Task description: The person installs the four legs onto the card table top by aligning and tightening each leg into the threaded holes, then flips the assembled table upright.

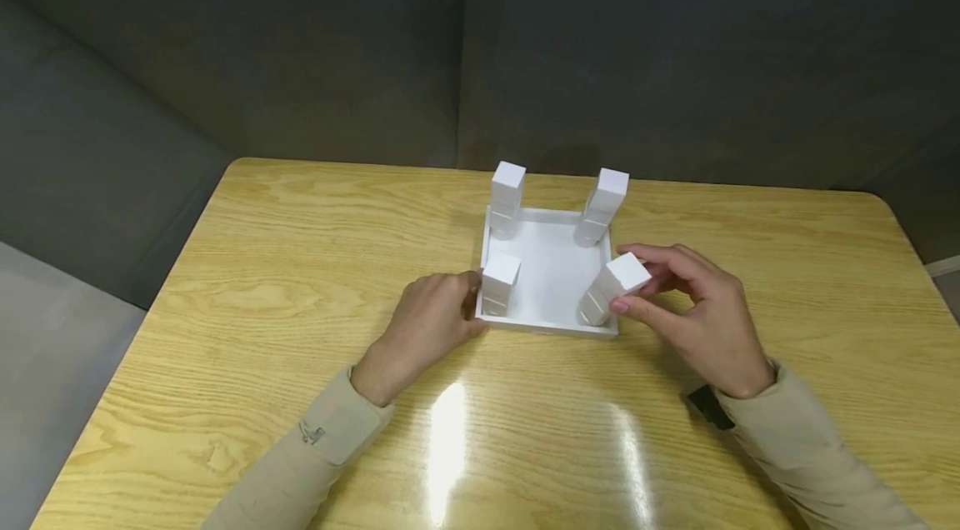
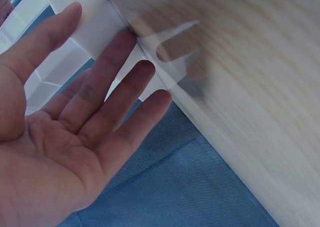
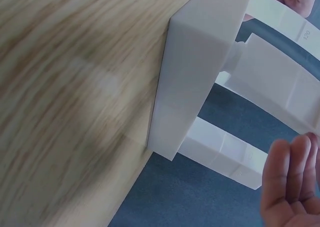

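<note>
A square white tray (image 1: 551, 284) with a low rim sits on the table, a white segmented column standing at each corner. My right hand (image 1: 701, 309) pinches the top of the near right column (image 1: 628, 272) between thumb and fingers. In the right wrist view this column (image 3: 277, 77) leans, its narrower rounded foot at the tray's wall (image 3: 192, 67). My left hand (image 1: 431, 322) touches the tray's near left corner, beside the near left column (image 1: 500, 276). The left wrist view shows the left fingers (image 2: 125, 89) nearly straight, fingertips right at the white wall.
Behind stand the far left column (image 1: 508, 188) and the far right column (image 1: 607, 197). One column bears a printed "120" (image 3: 306, 35). The wood-grain table (image 1: 300, 280) extends on both sides of the tray, with a dark partition (image 1: 600, 55) along its back edge.
</note>
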`<state>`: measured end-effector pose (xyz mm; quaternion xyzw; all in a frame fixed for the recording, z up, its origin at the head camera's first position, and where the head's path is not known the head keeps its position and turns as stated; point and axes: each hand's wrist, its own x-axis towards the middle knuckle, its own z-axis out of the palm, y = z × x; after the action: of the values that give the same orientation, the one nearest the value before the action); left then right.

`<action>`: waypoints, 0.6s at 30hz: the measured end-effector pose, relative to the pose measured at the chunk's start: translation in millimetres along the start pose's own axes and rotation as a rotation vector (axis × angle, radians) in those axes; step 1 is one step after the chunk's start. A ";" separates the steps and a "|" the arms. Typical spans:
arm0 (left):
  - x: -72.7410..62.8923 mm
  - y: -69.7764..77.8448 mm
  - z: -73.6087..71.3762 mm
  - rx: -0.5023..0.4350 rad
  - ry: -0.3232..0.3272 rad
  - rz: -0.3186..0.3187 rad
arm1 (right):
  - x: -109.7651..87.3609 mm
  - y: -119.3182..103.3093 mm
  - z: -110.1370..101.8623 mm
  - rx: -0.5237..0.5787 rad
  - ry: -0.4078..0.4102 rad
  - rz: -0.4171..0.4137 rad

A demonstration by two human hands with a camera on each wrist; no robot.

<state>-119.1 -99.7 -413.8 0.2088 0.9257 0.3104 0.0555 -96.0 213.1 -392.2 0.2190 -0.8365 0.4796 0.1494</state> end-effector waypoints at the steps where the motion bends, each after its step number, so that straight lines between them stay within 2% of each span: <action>1: 0.0 0.0 -0.1 0.000 -0.001 -0.001 | -0.1 0.3 -0.1 0.008 -0.001 -0.001; 8: 0.0 0.6 -0.3 0.006 -0.006 -0.017 | -1.0 2.2 -1.5 0.048 -0.001 -0.009; 18: 0.0 0.0 -0.6 0.008 -0.009 -0.005 | -2.5 2.7 -2.3 0.063 0.030 0.006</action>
<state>-119.2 -100.1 -413.3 0.2081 0.9272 0.3055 0.0598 -95.1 216.8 -394.2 0.2140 -0.8193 0.5094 0.1534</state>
